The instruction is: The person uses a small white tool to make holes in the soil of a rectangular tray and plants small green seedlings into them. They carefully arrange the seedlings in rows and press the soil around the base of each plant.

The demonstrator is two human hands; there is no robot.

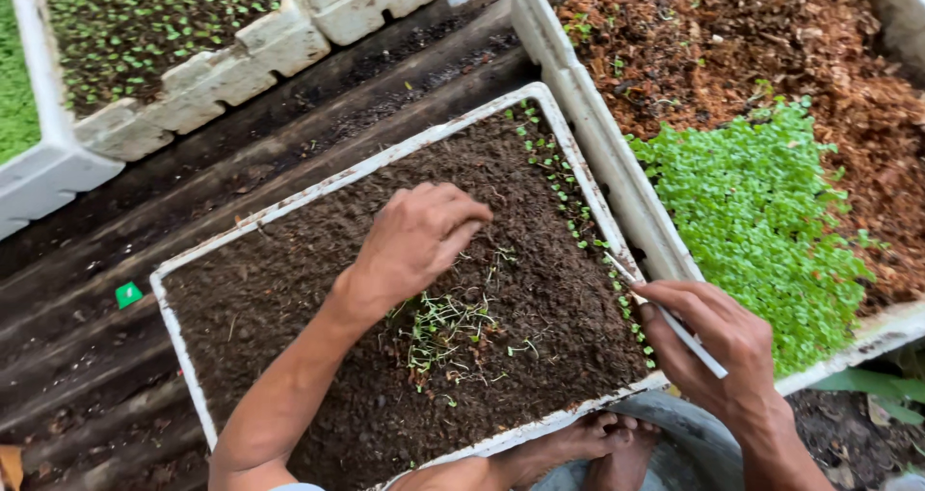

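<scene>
A white foam tray (173, 322) full of dark soil lies in front of me. A loose heap of tiny uprooted seedlings (445, 329) rests on the soil near its middle. My left hand (416, 238) hovers over the soil just above that heap, fingers bent and pinched together; whether a seedling is between them I cannot tell. My right hand (718, 351) is at the tray's right rim and grips a thin white stick (674, 325) that points at a row of small planted seedlings (570, 202) along the right edge.
A larger white tray (617, 178) on the right holds brown fibre and a dense patch of green sprouts (756, 212). More foam trays (207, 81) with sprouts stand at the back left on dark wooden planks (87, 356). My bare feet (602, 443) are below the tray.
</scene>
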